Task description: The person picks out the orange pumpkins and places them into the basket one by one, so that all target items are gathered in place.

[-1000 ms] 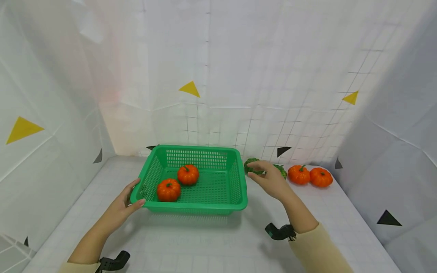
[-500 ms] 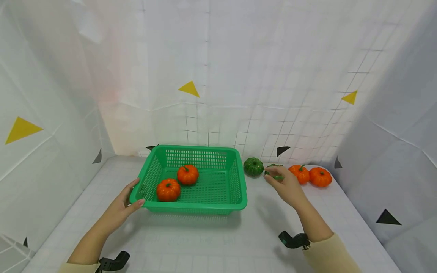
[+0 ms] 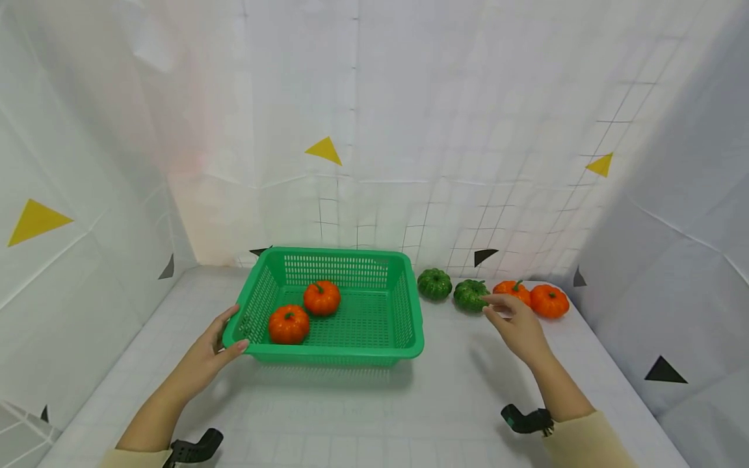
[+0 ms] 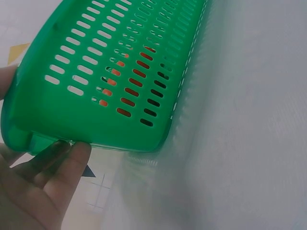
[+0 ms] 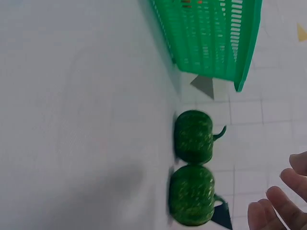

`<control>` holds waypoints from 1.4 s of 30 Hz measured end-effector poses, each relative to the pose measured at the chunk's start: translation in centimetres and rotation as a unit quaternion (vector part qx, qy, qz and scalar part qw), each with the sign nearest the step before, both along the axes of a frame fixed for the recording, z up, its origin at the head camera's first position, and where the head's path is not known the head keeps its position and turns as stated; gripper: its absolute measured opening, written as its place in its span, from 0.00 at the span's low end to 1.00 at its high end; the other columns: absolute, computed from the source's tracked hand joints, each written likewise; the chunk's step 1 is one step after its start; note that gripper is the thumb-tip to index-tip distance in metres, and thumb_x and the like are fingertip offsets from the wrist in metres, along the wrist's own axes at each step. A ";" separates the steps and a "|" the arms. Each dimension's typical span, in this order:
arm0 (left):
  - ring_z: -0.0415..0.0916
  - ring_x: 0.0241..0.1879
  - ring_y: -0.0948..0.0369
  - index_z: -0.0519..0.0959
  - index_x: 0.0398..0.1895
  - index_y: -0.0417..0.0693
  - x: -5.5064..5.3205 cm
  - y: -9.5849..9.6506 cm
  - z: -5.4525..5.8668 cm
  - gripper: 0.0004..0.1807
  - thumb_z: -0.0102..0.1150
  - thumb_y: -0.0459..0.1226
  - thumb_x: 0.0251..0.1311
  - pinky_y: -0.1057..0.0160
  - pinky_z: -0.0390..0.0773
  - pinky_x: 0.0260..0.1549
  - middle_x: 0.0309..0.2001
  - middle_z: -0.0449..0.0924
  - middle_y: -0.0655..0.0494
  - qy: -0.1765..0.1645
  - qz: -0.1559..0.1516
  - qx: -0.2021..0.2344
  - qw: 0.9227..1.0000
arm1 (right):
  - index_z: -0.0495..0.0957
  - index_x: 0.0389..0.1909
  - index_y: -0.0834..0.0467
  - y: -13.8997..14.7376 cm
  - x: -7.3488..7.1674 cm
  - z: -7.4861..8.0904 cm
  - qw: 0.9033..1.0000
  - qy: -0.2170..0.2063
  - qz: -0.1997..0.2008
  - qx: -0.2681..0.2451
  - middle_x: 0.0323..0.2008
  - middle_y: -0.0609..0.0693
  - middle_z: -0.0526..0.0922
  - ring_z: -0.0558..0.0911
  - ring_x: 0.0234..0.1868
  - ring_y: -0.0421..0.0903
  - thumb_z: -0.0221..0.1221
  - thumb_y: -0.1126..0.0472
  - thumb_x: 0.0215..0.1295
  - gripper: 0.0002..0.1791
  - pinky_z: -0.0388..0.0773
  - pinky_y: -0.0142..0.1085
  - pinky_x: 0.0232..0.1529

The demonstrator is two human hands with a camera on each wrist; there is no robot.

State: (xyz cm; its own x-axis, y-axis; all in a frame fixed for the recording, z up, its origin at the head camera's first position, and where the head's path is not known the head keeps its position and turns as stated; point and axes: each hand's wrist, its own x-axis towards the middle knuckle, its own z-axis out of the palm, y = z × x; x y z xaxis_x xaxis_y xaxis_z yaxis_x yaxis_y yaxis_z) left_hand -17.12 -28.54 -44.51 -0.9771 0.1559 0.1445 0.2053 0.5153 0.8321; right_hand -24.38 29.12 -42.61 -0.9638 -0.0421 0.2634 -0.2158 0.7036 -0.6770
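My left hand (image 3: 205, 357) grips the near left corner of a green plastic basket (image 3: 345, 353), thumb over the rim and fingers along the outer side. In the left wrist view, fingertips (image 4: 76, 158) press the basket's underside of the rim. Two small orange pumpkins (image 3: 289, 325) sit in the basket's left half. Over on the right, my right hand (image 3: 517, 325) hovers with loosely bent fingers and nothing in them. It overlaps the edge of a green pumpkin (image 3: 470, 296) and part of an orange pumpkin (image 3: 510, 289) behind it.
Another green pumpkin (image 3: 434, 285) stands beside the basket's right wall. A further orange pumpkin (image 3: 550, 301) ends the row at the right. White sheeting (image 3: 374, 130) with yellow and black triangles encloses the white table (image 3: 363, 416) at the back and sides.
My right hand has moved rightward along the row, from in front of the green pumpkins towards the orange ones, uncovering both green pumpkins. My left hand and the basket have stayed put.
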 end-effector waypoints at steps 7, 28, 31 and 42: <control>0.63 0.67 0.40 0.44 0.81 0.46 0.0 -0.1 0.0 0.42 0.56 0.40 0.72 0.73 0.70 0.49 0.72 0.56 0.30 -0.002 0.000 0.001 1.000 | 0.75 0.61 0.65 2.4 -1.0 -1.5 0.999 -0.007 -0.049 0.002 0.56 0.63 0.79 0.77 0.55 0.59 0.57 0.48 0.74 0.27 0.78 0.53 0.52; 0.66 0.65 0.41 0.44 0.81 0.46 -0.1 -0.1 -0.2 0.42 0.56 0.40 0.72 0.66 0.74 0.49 0.70 0.59 0.31 -0.001 -0.001 -0.001 1.000 | 0.72 0.64 0.68 5.6 -3.8 -4.0 0.987 -0.030 -0.157 -0.018 0.61 0.68 0.74 0.75 0.58 0.65 0.57 0.53 0.74 0.27 0.73 0.58 0.54; 0.65 0.65 0.40 0.44 0.81 0.45 -0.1 -0.1 -0.3 0.42 0.56 0.40 0.73 0.62 0.75 0.51 0.71 0.58 0.31 -0.002 0.000 -0.005 1.000 | 0.71 0.65 0.68 5.9 -4.3 -4.2 0.986 -0.034 -0.162 -0.020 0.63 0.68 0.73 0.74 0.59 0.65 0.56 0.52 0.74 0.28 0.72 0.58 0.55; 0.65 0.66 0.39 0.44 0.81 0.46 0.0 0.0 -0.2 0.42 0.56 0.40 0.73 0.72 0.72 0.48 0.73 0.55 0.29 0.003 -0.004 0.002 1.000 | 0.67 0.69 0.68 7.1 -6.0 -5.0 0.980 -0.046 -0.191 -0.015 0.65 0.69 0.71 0.72 0.59 0.65 0.56 0.50 0.74 0.32 0.70 0.58 0.57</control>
State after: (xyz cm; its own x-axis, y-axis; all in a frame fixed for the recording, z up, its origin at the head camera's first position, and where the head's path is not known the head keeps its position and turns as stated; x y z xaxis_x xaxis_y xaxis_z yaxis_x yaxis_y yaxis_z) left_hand -17.13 -28.55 -44.66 -0.9748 0.1635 0.1517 0.2151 0.5099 0.8329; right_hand -30.36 36.17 -47.61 -0.9274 0.3327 0.1708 0.1220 0.7008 -0.7029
